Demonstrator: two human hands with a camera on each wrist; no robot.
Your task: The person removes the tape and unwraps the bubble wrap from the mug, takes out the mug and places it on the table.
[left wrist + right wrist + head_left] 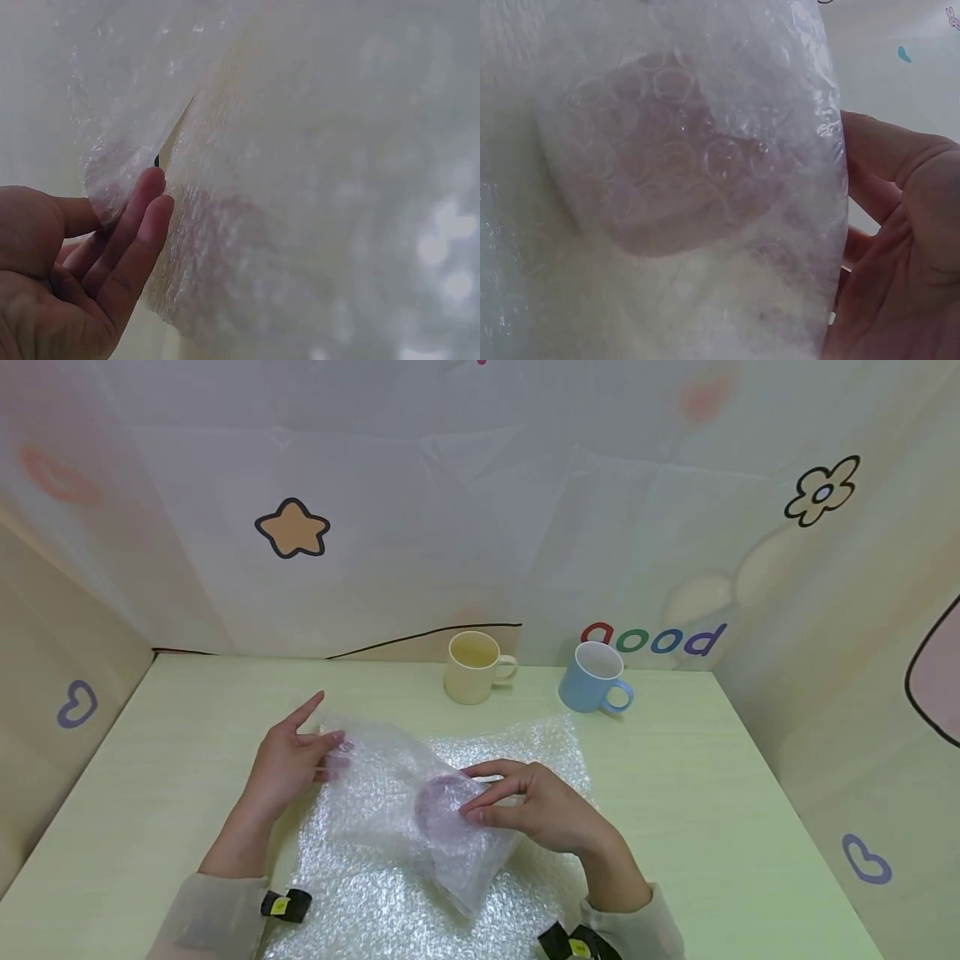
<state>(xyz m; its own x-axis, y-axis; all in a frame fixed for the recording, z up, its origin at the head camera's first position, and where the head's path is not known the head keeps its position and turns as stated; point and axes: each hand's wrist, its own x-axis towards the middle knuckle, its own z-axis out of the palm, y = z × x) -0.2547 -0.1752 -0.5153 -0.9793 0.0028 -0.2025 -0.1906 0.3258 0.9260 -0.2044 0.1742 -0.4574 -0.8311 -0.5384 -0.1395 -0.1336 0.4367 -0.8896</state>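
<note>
A pinkish, round-rimmed cup lies inside a folded layer of bubble wrap. Through the bubbles, the right wrist view shows its blurred pink shape; any handle is hidden. My right hand holds the wrapped cup from the right side, thumb and fingers on the film. At the left, my left hand pinches the loose edge of the wrap between thumb and fingers, its index finger pointing away. The left wrist view has the fingers at the wrap's open fold.
More bubble wrap lies flat beneath the bundle on the pale table. Behind it stand a yellow mug and, to its right, a blue mug. Printed cloth walls enclose the back and sides.
</note>
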